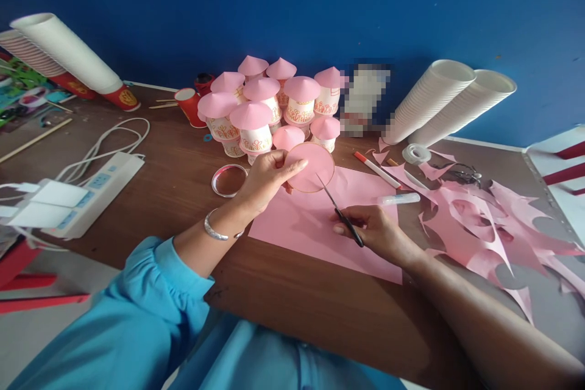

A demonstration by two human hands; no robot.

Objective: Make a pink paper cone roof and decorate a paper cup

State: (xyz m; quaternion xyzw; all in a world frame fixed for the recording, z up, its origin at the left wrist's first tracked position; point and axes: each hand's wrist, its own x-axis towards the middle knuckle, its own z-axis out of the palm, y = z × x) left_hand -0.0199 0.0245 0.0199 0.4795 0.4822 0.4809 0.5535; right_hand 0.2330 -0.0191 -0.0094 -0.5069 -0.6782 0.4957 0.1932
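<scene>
Across a brown table [320, 304], a pink sheet [292, 225] lies before clustered paper cups [299, 111] capped with pink cones [301, 88]. Above the sheet, hands apart, the left hand [270, 180] pinches a pink disc [315, 164]; the right hand [368, 225] grips black-handled scissors [350, 228] at its edge.

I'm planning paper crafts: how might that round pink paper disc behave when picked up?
The round pink paper disc probably feels light, since it looks thin. It seems fairly stiff, appearing flat though the left hand holds only one side. It might still bend readily: the pink paper cones behind it look like similar paper.
</scene>
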